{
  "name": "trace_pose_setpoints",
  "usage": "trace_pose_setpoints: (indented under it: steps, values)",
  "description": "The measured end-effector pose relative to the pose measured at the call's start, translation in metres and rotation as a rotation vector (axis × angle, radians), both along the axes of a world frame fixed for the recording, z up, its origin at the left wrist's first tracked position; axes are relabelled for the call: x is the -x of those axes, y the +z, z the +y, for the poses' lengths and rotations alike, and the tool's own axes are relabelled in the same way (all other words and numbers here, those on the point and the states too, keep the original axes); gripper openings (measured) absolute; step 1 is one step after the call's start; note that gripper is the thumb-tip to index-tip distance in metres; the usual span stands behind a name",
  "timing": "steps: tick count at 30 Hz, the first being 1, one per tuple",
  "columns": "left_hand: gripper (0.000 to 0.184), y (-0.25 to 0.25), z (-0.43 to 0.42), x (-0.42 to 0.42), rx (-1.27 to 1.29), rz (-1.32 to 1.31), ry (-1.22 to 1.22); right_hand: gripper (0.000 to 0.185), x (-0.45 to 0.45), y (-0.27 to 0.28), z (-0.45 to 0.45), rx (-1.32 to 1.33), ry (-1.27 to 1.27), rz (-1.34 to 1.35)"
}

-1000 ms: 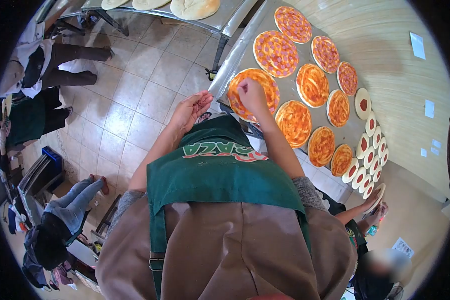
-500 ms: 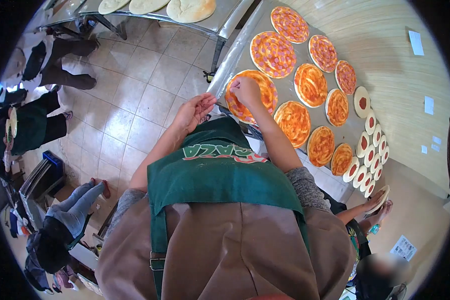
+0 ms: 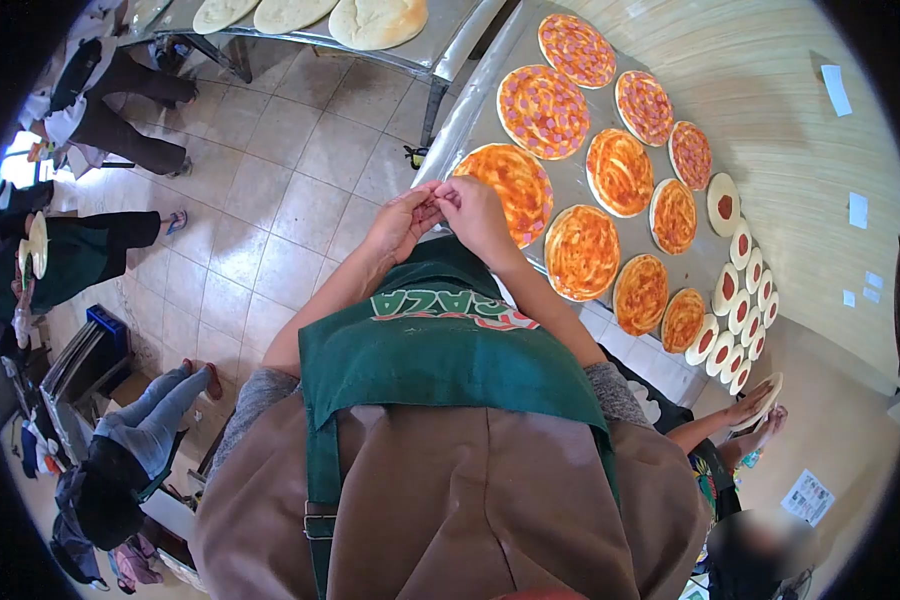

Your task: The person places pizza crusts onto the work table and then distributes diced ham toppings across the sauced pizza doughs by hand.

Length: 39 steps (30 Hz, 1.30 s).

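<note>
My left hand is cupped palm up at the table's near edge, fingers curled; whatever lies in it is too small to make out. The fingertips of my right hand are pinched together against the left fingers, and anything between them is hidden. Right beside them lies a sauced pizza base with a few pink ham pieces along its far edge, partly covered by my right hand. Behind it is a pizza scattered with ham cubes. To the right sits a base with only red sauce.
More pizzas cover the metal table, with several small sauced rounds at its right end. Plain bases lie on another table at the back. At right, a co-worker's hands hold a round base. Other people stand at left.
My right hand has drawn back from over the nearest pizza to meet my left hand. My left hand has shifted slightly right. A person at far left has moved a foot.
</note>
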<state>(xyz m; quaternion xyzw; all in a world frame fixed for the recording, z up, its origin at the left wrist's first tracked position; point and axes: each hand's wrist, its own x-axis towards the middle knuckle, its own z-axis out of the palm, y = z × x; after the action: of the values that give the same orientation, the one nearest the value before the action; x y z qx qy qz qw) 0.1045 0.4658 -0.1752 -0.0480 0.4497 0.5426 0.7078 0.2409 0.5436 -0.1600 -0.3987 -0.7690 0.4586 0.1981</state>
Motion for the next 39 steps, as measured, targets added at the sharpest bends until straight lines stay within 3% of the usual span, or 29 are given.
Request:
trace_pose_setpoints:
  steps: [5, 9, 13, 19, 28, 34, 39]
  values:
    - [0.033, 0.002, 0.004, 0.001, 0.027, 0.014, -0.004, 0.012, -0.024, -0.03, 0.029, 0.602, -0.169, 0.248]
    - [0.033, 0.004, 0.005, 0.003, 0.054, 0.046, -0.008, 0.011, -0.026, -0.062, 0.064, 0.57, -0.233, 0.175]
    - [0.032, 0.008, 0.003, 0.006, 0.119, 0.071, -0.016, 0.012, -0.012, -0.058, 0.073, 0.152, -0.11, -0.194]
    - [0.03, 0.003, -0.002, 0.012, 0.134, 0.05, 0.054, 0.008, 0.004, -0.057, 0.071, -0.009, -0.168, -0.434]
    - [0.033, 0.001, -0.004, 0.015, 0.111, 0.064, 0.045, 0.016, 0.003, -0.05, 0.064, -0.091, -0.016, -0.447]
    - [0.033, -0.001, -0.005, 0.016, 0.117, 0.065, 0.05, 0.018, 0.002, -0.041, 0.055, 0.002, -0.014, -0.386]
    - [0.033, -0.001, -0.003, 0.016, 0.12, 0.066, 0.048, 0.019, -0.004, -0.034, 0.036, -0.179, 0.033, -0.388]
